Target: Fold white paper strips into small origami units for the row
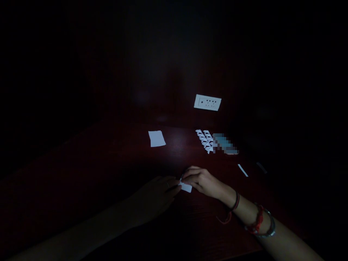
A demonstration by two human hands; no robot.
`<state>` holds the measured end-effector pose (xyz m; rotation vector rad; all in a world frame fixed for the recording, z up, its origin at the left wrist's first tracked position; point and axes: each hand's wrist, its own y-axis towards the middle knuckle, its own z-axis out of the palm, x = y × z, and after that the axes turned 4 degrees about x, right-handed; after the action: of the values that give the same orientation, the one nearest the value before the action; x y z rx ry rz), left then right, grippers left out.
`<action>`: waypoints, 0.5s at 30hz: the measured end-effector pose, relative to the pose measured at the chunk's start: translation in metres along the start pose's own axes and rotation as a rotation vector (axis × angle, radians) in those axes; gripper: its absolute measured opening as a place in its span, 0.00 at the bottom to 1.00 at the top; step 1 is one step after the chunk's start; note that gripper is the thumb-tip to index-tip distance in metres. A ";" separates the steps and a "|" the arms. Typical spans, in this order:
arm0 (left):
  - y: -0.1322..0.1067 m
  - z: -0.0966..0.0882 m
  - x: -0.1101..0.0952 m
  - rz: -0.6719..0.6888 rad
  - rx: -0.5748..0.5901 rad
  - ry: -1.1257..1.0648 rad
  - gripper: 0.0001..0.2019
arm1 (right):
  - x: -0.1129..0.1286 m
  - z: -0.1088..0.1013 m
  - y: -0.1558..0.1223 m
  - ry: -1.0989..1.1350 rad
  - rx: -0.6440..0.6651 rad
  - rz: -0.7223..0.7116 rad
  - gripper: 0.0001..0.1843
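A small white piece of paper [186,187] lies on the dark red table between my two hands. My right hand [201,180] has its fingers bent and closed together on the paper's upper part, covering some of it. In deep shadow, my left hand [160,191] holds the paper's left edge with its fingertips. Beyond my hands is a stack of white paper sheets [157,139]. Several folded white paper pieces [205,140] lie in two rows farther right.
Beside the folded pieces is a blurred-out phone-like object [226,144]. A narrow white paper strip [243,170] lies toward the right, with a dim strip [261,167] past it. A socket panel [207,102] is on the back wall. The surroundings are very dark.
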<state>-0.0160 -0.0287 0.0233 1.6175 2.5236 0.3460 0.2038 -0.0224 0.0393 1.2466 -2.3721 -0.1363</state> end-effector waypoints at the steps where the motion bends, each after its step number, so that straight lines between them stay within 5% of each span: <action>1: 0.000 -0.001 0.000 0.005 -0.002 -0.001 0.16 | 0.000 -0.001 0.000 0.006 0.012 -0.009 0.14; 15: -0.001 -0.004 0.000 0.037 -0.047 -0.102 0.18 | -0.005 -0.003 -0.001 0.115 0.034 0.011 0.10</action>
<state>-0.0180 -0.0300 0.0268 1.6233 2.3963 0.3160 0.2086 -0.0186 0.0397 1.2232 -2.2911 -0.0209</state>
